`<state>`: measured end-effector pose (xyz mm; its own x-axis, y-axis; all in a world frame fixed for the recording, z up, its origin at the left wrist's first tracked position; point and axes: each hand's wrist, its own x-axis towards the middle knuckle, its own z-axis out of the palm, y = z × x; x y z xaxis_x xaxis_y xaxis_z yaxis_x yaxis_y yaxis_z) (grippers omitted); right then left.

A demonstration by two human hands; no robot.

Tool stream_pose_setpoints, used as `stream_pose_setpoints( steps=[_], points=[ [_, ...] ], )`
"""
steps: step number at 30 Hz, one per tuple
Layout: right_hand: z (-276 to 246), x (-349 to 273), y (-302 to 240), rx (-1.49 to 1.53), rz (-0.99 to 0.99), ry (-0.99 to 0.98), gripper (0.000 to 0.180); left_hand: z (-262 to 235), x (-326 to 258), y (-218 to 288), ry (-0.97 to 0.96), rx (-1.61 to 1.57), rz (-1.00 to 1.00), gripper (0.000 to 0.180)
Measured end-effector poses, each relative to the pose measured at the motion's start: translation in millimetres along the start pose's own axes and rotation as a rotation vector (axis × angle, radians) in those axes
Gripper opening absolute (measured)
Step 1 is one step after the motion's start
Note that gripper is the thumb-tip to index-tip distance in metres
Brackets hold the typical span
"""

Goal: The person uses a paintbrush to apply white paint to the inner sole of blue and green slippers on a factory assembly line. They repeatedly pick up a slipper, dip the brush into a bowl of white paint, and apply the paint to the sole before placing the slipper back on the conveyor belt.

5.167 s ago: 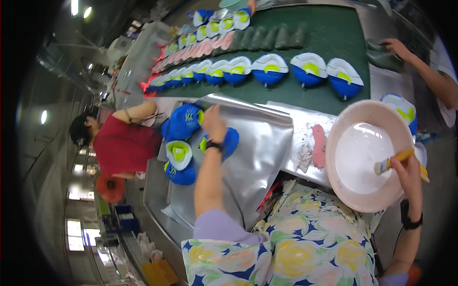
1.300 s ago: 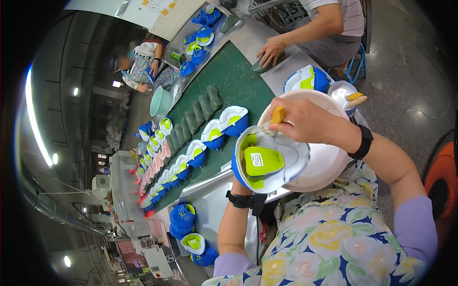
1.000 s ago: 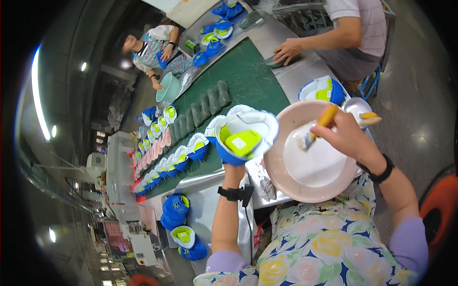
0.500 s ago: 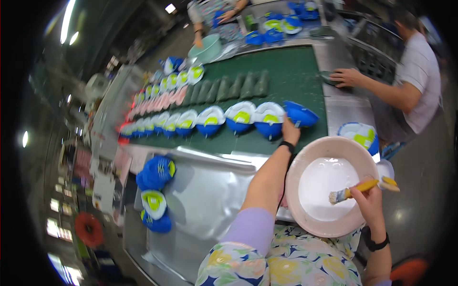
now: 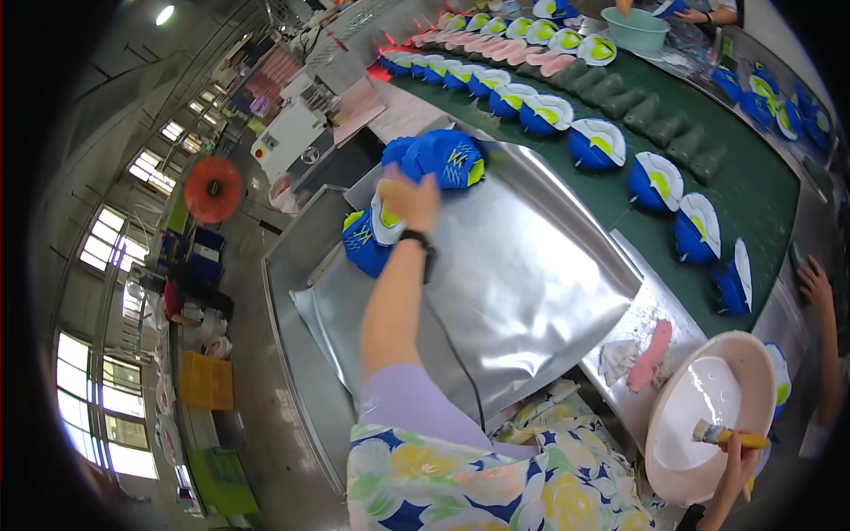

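My left hand [image 5: 412,202] is over the blue shoe uppers on the metal sheet, smeared by motion. Its fingers overlap a blue upper with white lining and lime tongue [image 5: 363,248]; a firm hold cannot be made out. Just beyond it lies a bunch of blue uppers [image 5: 443,159]. At lower right my right hand [image 5: 739,458] is closed round the yellow handle of a paintbrush [image 5: 748,439]. The brush's bristles hang over white liquid [image 5: 695,411] in a pale pink basin [image 5: 657,442]. At the near end of the row on the green belt stands a blue upper [image 5: 733,281].
The green belt [image 5: 761,195] carries rows of uppers, dark shoe lasts [image 5: 655,115] and pink insole-like pieces [image 5: 496,46]. A shiny metal sheet [image 5: 531,265] covers the table before me. A pink strip [image 5: 651,356] and a crumpled rag [image 5: 617,361] lie beside the basin. Co-workers' hands [image 5: 815,283] show at right.
My left hand has left the upper at the belt row's near end and swung left to the uppers on the metal sheet. The view has turned left. The right hand keeps the paintbrush over the basin.
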<state>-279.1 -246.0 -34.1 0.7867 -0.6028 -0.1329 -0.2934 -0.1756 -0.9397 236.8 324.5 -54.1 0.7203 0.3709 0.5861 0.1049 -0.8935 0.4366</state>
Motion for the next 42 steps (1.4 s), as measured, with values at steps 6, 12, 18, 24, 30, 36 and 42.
stream_pose_setpoints(
  steps=[6,12,18,24,30,36,42],
  points=[
    [21,14,-15,-0.051,0.019,-0.023,0.017,-47,-14,-202,-0.257,-0.405,-0.896,0.127],
    [45,12,-42,-0.041,0.053,-0.078,0.018,7,-67,-151,-0.013,-0.183,-0.596,0.085],
    [44,-4,-46,-0.029,0.010,-0.069,0.015,18,-164,-54,-0.004,-0.554,-0.650,0.081],
    [39,-12,-41,0.001,-0.025,-0.059,0.014,-16,-240,24,-0.391,-0.803,-0.892,0.080],
    [32,-20,-25,0.028,-0.063,-0.036,0.013,-48,-279,90,-0.890,-0.631,0.402,0.042],
    [-1,-35,-2,0.013,-0.042,0.073,0.015,-67,-160,107,-0.592,-0.411,0.966,0.040],
    [-27,-1,19,-0.156,-0.049,0.117,0.021,-55,-147,70,-0.854,-0.115,1.027,0.045]
  ],
)
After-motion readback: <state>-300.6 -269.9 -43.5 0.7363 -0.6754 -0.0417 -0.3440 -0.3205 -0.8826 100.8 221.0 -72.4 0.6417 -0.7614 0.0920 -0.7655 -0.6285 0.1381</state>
